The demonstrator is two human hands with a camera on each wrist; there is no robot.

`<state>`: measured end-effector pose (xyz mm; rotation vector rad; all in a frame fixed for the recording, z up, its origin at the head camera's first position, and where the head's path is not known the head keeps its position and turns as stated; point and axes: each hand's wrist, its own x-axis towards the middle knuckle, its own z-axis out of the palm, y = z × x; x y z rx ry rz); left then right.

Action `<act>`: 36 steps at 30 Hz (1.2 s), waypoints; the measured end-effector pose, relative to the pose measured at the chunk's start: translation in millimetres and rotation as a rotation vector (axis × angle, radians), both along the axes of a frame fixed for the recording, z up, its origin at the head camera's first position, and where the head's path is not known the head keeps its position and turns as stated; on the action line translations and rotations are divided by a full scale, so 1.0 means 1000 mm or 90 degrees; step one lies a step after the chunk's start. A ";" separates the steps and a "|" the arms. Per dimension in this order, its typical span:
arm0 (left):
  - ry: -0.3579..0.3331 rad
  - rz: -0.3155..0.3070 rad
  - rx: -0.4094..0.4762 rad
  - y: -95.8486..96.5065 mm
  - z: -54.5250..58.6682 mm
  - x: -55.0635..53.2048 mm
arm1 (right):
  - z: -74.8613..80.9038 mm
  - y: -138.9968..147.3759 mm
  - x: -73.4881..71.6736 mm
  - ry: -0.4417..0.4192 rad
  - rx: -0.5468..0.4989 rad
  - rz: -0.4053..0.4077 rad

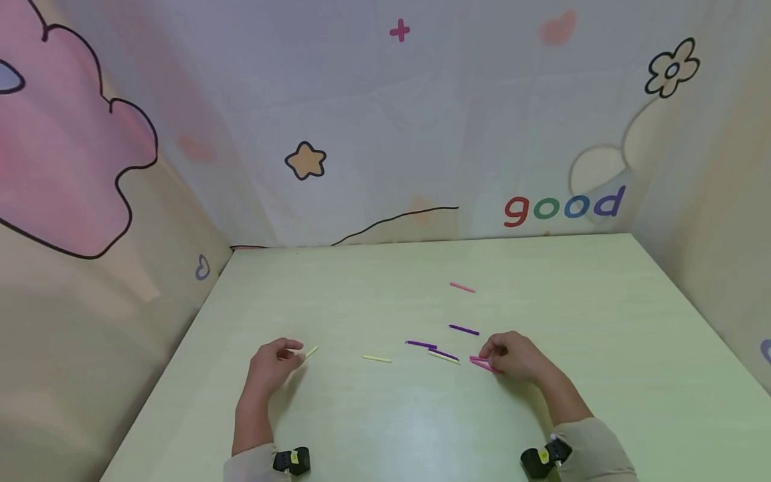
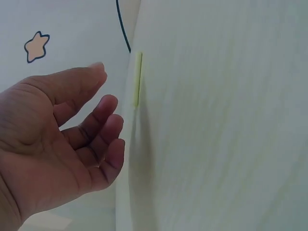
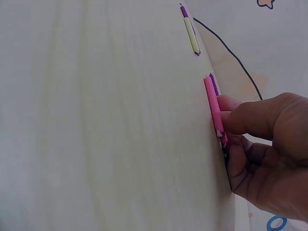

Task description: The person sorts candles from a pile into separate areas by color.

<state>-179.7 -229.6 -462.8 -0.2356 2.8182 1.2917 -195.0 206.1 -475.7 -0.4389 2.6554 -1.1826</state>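
My left hand (image 1: 274, 367) hovers above the table at the left, fingers loosely bent with a gap to the thumb. Just past its fingertips a pale yellow stick (image 2: 138, 79) lies on the table, apart from the hand. On the right, two short pink sticks (image 1: 483, 366) lie close together at a slight angle. The thumb and index finger of my right hand (image 1: 517, 358) pinch one of them; the other pink stick (image 3: 212, 101) lies in front, partly covering the grip. The right hand's other fingers are curled low by the table.
Between the hands lie a yellow stick (image 1: 376, 359), a purple stick (image 1: 420, 344), and a purple stick (image 1: 444, 353) beside another yellow stick (image 1: 442, 357). Farther back are one more purple stick (image 1: 464, 329) and a pink stick (image 1: 462, 287). A printed cloth wall (image 1: 373, 134) borders the table (image 1: 337, 288).
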 end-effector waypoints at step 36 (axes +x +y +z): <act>0.047 -0.121 0.033 0.072 0.000 0.015 | 0.004 0.000 0.003 -0.018 -0.003 -0.008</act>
